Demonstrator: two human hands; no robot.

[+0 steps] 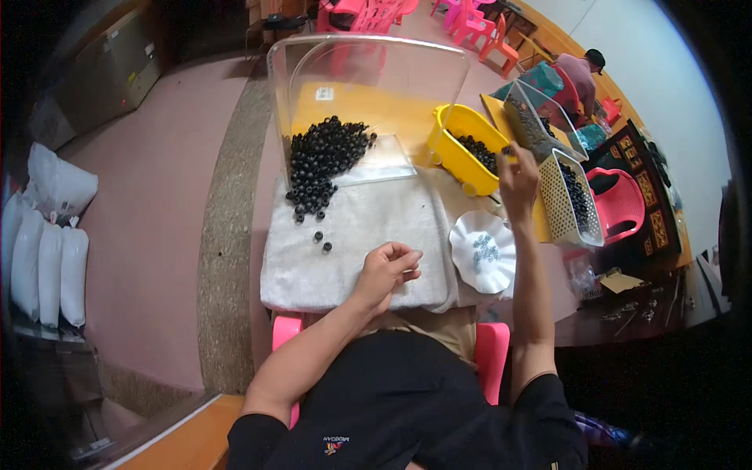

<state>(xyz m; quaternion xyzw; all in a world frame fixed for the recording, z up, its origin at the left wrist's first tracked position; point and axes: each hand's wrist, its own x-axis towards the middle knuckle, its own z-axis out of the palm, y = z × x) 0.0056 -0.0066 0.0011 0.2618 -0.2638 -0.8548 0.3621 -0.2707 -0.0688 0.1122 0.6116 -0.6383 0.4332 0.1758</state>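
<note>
My left hand [388, 270] hovers over the near part of a white cloth [376, 227], thumb and fingers pressed together; anything inside the pinch is too small to make out. Stretched forward, my right hand [518, 182] is at the right rim of a yellow tub [487, 182] and pinches a small black piece [507, 150]. Black round pieces [474, 151] lie in the tub. A large heap of black ring-like pieces [325, 153] spreads over the cloth's far left, with a few loose ones nearer me. Right of my left hand sits a white fluted dish [464, 235] with small blue-grey bits or a pattern in its middle.
A clear plastic box [368, 41] stands behind the heap. At the right are a cream perforated basket [560, 223] and a clear bin [540, 102], both holding dark pieces. Pink chairs [619, 204] stand beyond, where another person [576, 74] sits. White sacks [48, 266] are far left.
</note>
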